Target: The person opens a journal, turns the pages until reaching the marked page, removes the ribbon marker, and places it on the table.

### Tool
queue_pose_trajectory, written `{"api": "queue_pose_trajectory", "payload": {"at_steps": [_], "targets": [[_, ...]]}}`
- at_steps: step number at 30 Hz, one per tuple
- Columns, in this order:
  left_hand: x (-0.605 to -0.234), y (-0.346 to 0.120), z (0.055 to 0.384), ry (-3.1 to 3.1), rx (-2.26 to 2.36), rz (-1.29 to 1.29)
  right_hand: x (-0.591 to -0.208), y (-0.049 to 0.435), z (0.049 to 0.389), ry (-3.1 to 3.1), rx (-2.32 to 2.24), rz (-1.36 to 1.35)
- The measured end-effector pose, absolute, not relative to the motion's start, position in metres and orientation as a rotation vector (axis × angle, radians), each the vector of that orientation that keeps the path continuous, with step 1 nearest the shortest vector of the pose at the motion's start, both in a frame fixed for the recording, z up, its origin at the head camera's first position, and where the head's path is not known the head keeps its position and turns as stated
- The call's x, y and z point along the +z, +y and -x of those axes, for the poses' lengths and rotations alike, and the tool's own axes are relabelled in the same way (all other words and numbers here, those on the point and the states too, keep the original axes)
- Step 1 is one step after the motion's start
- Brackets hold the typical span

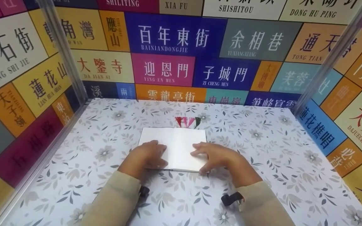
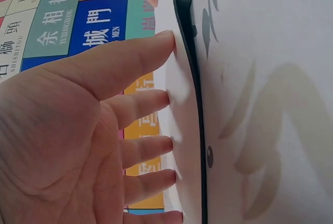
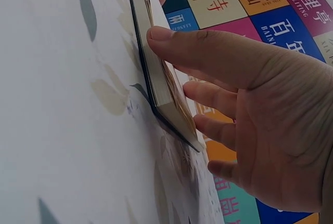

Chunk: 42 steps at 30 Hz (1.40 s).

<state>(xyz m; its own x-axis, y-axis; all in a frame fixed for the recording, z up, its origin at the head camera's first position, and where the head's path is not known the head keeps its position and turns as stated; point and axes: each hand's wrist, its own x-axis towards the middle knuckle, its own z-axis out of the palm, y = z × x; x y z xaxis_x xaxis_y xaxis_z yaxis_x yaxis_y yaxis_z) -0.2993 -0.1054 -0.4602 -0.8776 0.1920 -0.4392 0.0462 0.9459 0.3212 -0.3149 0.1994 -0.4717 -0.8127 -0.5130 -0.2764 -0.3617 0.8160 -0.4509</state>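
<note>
An opened notebook (image 1: 181, 147) with blank white pages and a thin dark cover lies on the table. My left hand (image 1: 151, 153) rests on its left page, all fingertips touching the paper, as the left wrist view shows. Over the right page is my right hand (image 1: 217, 155), fingers spread. Its thumb (image 3: 203, 47) touches the edge of the page block near the bottom, while the other fingers reach toward the notebook's right side. Red, pink and green tassels (image 1: 185, 121) stick out past the notebook's top edge.
A white cloth (image 1: 105, 188) with grey flowers and leaves covers the table. Colourful panels with Chinese street names (image 1: 174, 37) stand behind and at both sides. Clear posts (image 1: 63, 50) rise at the back corners. Each wrist has a black strap (image 1: 231, 199).
</note>
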Motion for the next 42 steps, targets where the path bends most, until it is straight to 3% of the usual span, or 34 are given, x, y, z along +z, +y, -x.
{"api": "queue_pose_trajectory", "payload": {"at_steps": [30,42], "targets": [[-0.467,-0.106,0.296,2.653,0.490,-0.198,-0.451,0.204,0.303,2.630,-0.648,0.569],[-0.465,-0.105,0.298,2.718,0.334,-0.333,-0.443,0.198,0.305,2.744,-0.631,0.773]]}}
